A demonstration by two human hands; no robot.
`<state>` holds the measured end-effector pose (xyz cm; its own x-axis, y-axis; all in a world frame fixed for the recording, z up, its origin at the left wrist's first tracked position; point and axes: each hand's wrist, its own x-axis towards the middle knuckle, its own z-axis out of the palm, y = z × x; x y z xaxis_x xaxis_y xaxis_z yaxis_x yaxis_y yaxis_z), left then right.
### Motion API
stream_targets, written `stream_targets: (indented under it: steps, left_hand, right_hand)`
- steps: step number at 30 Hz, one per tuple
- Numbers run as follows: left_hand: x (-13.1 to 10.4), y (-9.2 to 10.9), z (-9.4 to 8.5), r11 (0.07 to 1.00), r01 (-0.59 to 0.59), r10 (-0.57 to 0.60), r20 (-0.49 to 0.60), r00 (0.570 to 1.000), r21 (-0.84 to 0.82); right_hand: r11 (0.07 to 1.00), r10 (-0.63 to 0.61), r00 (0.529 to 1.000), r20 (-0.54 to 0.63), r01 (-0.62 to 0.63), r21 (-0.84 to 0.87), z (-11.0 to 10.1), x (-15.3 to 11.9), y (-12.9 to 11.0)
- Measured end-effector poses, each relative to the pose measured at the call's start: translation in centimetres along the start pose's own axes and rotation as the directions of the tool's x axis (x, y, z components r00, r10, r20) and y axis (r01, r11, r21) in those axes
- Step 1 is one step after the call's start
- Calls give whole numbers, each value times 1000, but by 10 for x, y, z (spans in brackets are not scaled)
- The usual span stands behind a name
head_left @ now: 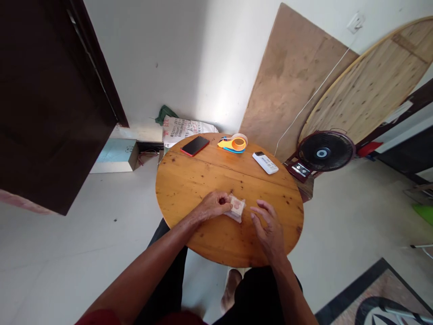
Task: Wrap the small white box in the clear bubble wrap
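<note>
A small pale packet with a reddish mark [237, 206] rests on the round wooden table [189, 180]. My left hand [215, 205] pinches its left edge between thumb and fingers. To the right of the packet, my right hand [267, 221] is held apart from it, fingers spread and holding nothing. Toward the far edge lie a phone with a red case [195, 146], an orange and blue tape dispenser [235, 143] with a roll of tape, and a white rectangular device [265, 163].
Beyond the table stand a printed sack [186, 128], a plywood board [280, 81] and a large round wooden panel [368, 81] against the wall. A dark fan [323, 153] is close to the table's right side. A pale box [115, 155] sits at left.
</note>
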<state>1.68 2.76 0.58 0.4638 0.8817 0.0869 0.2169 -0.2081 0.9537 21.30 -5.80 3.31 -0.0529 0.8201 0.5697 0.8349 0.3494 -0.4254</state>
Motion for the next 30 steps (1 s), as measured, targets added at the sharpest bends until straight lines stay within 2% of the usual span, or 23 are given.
stream_targets:
  steps: [9, 20, 26, 30]
  left_hand:
    - [-2, 2, -3, 1000, -21, 21, 10, 1000, -8]
    - [-3, 5, -3, 1000, 3, -3, 8, 1000, 20]
    - [-2, 4, -2, 1000, 16, -16, 16, 1000, 1]
    - [-2, 3, -1, 999, 26, -26, 5, 1000, 21]
  right_hand:
    - [1000, 16, 997, 77, -17, 24, 8, 17, -6]
    - [986, -73, 974, 215, 102, -129, 17, 31, -1]
    - [958, -171, 968, 181, 207, -201, 20, 38, -2]
    - [963, -171, 974, 147, 197, -185, 25, 40, 0]
